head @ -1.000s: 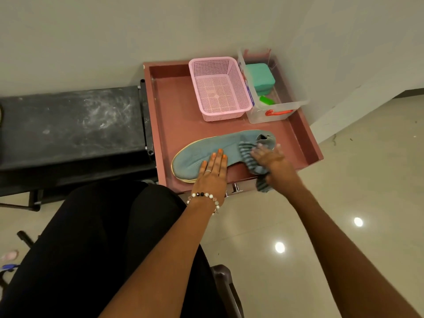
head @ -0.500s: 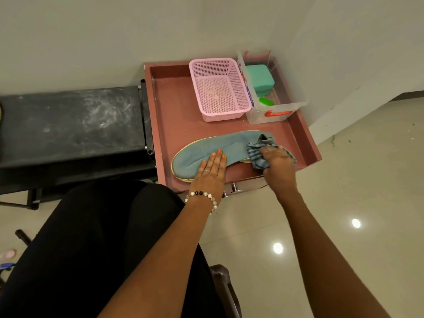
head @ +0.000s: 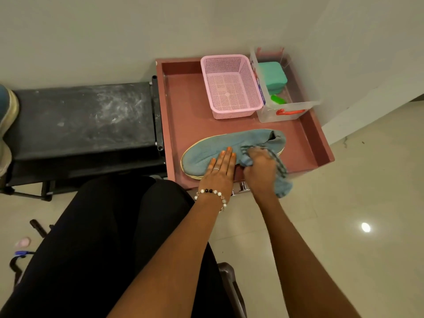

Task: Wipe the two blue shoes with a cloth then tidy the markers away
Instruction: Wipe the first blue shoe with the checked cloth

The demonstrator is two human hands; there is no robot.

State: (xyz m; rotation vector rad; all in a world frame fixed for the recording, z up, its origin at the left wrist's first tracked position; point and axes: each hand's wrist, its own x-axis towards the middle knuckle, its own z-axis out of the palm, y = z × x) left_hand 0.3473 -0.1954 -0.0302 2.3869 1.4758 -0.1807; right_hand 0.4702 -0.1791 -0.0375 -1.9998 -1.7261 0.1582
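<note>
1. at the far left edge, on the dark bench (head: pixel 82 115), part of a second blue shoe (head: pixel 6 104) was seen; it was judged to be the one not yet wiped.
2. the first blue shoe (head: pixel 218 145) was laid on its side in the near part of the reddish tray (head: pixel 183 106), toe to the left, heel opening to the right, sole rim close to the tray's near wall.
3. the left hand (head: pixel 220 171) was laid flat on the shoe's middle, fingers straight and together, so that the shoe was pinned down.
4. the right hand (head: pixel 259 166) was curled round a bunched blue cloth (head: pixel 283 184), pressed against the shoe just beside the left hand; a loose tail of cloth was hung over the tray's near edge.
5. the step in hand was judged to be the wiping of the first shoe; the next move was thought to call for strokes toward the heel, then a turn of the shoe.
6. open tray floor was left behind the shoe and to its right; the near wall left little room for strokes toward the person.
7. a pink basket (head: pixel 229 86) and a clear box (head: pixel 286 111) were set at the tray's back right, well apart from the shoe.
8. no markers could be made out with certainty.
</note>
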